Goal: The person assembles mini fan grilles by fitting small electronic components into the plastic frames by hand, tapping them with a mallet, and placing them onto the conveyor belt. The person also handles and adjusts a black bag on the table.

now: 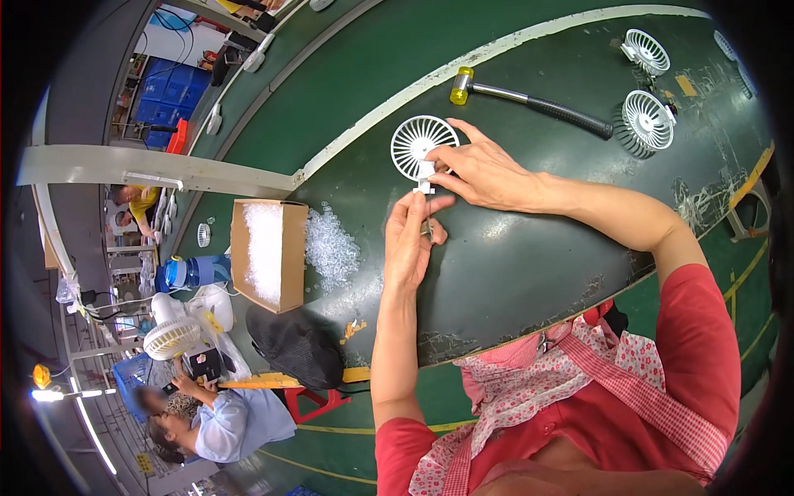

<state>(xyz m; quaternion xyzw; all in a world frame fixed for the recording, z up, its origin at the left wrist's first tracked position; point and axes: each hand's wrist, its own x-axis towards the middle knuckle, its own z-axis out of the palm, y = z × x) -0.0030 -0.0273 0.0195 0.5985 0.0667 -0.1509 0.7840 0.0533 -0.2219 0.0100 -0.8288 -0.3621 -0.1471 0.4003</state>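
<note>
Over the dark green table I hold a small white fan head (412, 142) with a round slatted guard. My right hand (488, 169) pinches its short white neck (426, 175) from the right, thumb and fingers closed on it. Just below, my left hand (409, 240) has thumb and fingertips closed at the neck's lower end. Something small and dark shows between its curled fingers, too small to name. Beyond my hands lies a mallet (529, 101) with a yellow head and black grip.
Two more white fan heads, one nearer (648, 121) and one farther (647, 51), sit at the right. Small clear plastic pieces (331, 248) lie piled beside a cardboard box (291, 258). A black mesh bag (298, 347) rests at the table's edge. Another person (236, 422) works at the left.
</note>
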